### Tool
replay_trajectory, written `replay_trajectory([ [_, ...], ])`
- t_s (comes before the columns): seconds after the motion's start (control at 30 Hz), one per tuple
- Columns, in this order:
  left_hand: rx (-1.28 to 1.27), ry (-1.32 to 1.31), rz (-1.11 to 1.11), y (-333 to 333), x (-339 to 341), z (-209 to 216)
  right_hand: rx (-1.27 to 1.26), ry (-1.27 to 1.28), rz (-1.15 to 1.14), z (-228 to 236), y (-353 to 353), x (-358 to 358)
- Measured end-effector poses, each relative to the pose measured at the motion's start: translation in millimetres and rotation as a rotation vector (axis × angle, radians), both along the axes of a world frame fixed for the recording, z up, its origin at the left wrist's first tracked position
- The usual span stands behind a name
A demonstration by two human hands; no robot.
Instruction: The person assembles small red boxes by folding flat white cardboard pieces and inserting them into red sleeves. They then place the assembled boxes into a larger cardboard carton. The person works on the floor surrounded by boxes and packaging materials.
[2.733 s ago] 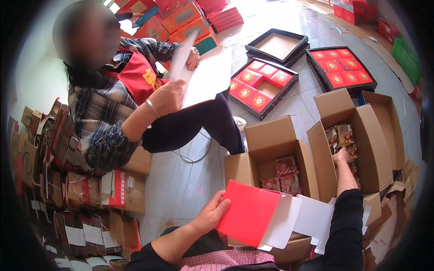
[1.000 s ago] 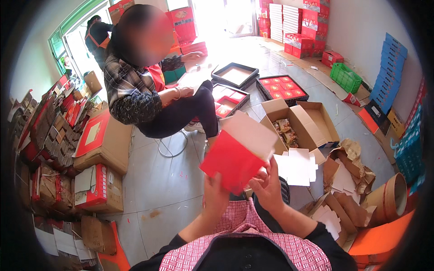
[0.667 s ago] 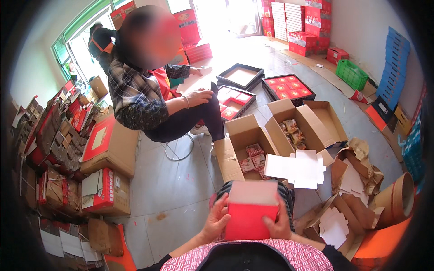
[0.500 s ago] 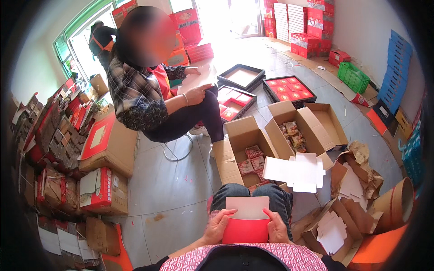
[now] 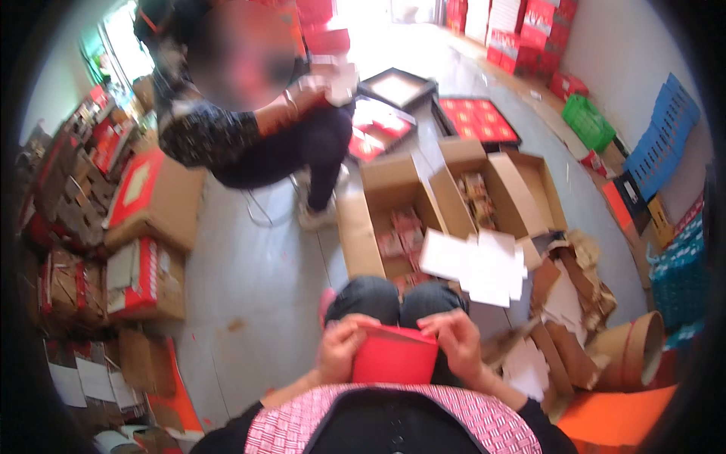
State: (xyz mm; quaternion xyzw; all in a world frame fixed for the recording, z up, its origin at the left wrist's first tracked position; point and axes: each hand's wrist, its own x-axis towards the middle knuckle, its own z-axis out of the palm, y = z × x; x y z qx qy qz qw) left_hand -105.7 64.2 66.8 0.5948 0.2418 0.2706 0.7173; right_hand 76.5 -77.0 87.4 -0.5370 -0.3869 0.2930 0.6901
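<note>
A red cardboard piece (image 5: 395,359) rests on my lap, its upper edge folded over so that mostly red shows. My left hand (image 5: 342,349) pinches its upper left corner. At the upper right corner my right hand (image 5: 456,345) holds the edge with bent fingers, a little blurred. Just beyond my knees, flat white cardboard blanks (image 5: 484,268) lie across the front of an open carton (image 5: 355,227) with small red-patterned packets (image 5: 404,234) inside.
A second open carton (image 5: 446,155) holds more packets. Beyond stand a black-rimmed tray (image 5: 484,140) with red boxes and a seated person (image 5: 261,151) handling pale card. Stacked boxes (image 5: 144,280) line the left; torn brown paper (image 5: 590,280) and a round tub (image 5: 628,348) lie right.
The card's pale upper panel has folded down, leaving red showing. Both hands moved slightly up along its edge. My view has tilted, and the other person's hands have shifted.
</note>
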Motion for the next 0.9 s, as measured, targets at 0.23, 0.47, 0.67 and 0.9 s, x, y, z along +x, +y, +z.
replay_trajectory([
  [0.23, 0.116, -0.079, -0.058, -18, 1, 15, -0.550, 0.179, 0.649, 38, 28, 30],
  [0.47, 0.013, -0.157, -0.072, -11, 2, 7, -0.616, 0.196, 0.594, 47, 44, 21],
  [0.67, -0.132, -0.332, 0.017, -23, 9, 7, -0.456, -0.143, 0.476, 26, 38, 10],
  [0.9, 0.599, 0.154, -0.099, -12, 5, 16, -0.468, -0.137, 0.466, 18, 36, 12],
])
